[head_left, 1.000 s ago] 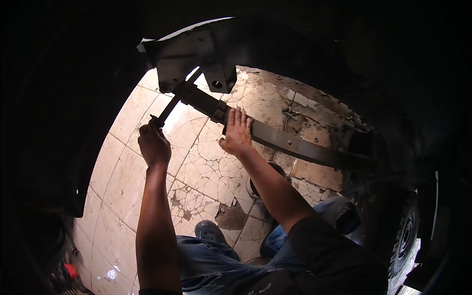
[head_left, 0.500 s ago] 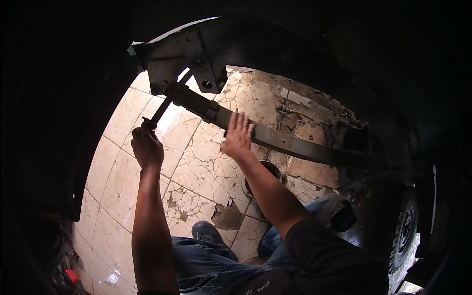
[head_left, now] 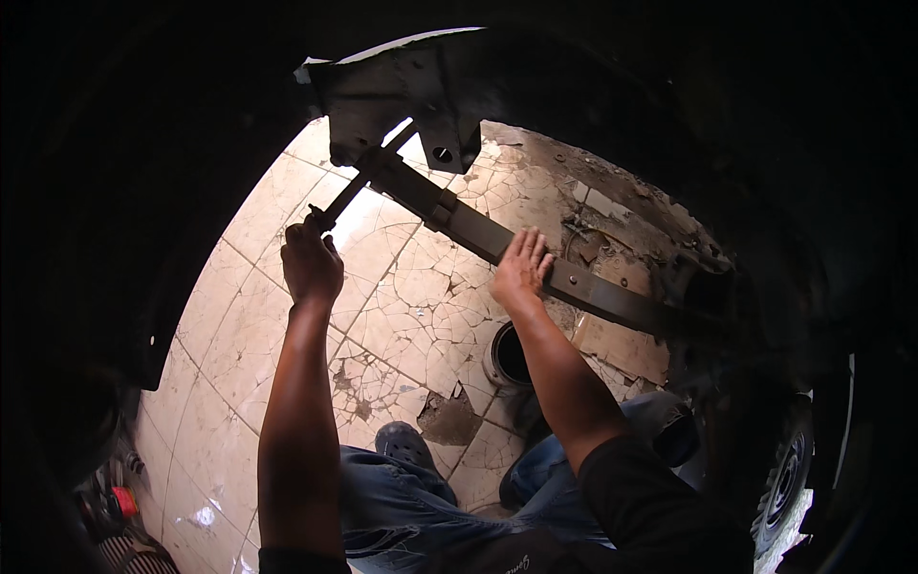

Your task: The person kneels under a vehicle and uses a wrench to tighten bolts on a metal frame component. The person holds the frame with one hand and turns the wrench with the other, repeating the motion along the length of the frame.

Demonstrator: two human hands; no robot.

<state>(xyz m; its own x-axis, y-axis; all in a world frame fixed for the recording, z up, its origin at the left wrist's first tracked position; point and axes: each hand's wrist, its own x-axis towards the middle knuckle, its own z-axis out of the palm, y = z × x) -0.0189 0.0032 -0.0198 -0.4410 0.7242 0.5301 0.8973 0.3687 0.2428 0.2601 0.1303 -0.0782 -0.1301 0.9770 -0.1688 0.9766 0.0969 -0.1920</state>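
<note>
A curved steel leaf spring (head_left: 473,232) slants from upper left down to the right under a vehicle. Through its left end runs a dark bar (head_left: 346,199), whose far part shows beside a metal bracket with a round hole (head_left: 454,143). My left hand (head_left: 312,263) is closed around the bar's near end; a small piece sticks up by the fingers. On the spring's middle rests my right hand (head_left: 521,270), fingers stretched out and laid against the metal, left of a small bolt head (head_left: 573,279).
Dark vehicle bodywork surrounds the work above and at both sides. A black round container (head_left: 507,354) stands on the cracked tile floor (head_left: 382,306) below my right forearm. Broken floor pieces (head_left: 602,203) lie beyond the spring. A tyre (head_left: 789,469) is at the lower right.
My right hand has slid rightward along the spring, closer to the bolt head. My left hand keeps its hold on the bar. The whole view has shifted somewhat.
</note>
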